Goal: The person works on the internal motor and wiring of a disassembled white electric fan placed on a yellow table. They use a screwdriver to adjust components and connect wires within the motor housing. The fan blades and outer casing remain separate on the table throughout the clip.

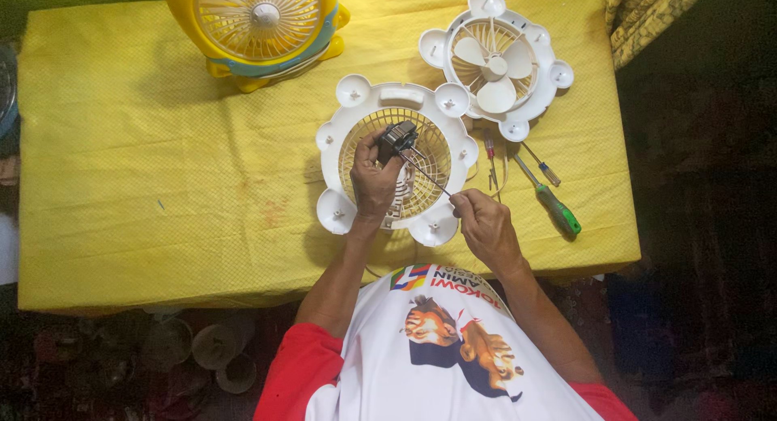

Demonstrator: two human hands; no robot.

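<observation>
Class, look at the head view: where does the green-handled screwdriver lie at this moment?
The green-handled screwdriver lies on the yellow tablecloth, just beyond the right hand, below the white fan cover with blades.

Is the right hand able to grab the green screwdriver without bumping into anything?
Probably yes. The green screwdriver lies on the yellow cloth just beside the right hand, with nothing between them. But that hand already pinches a thin tool, so it would likely need to put that down first.

Matt yellow woven tablecloth, glossy white plastic fan housing, green plastic-handled screwdriver
</observation>
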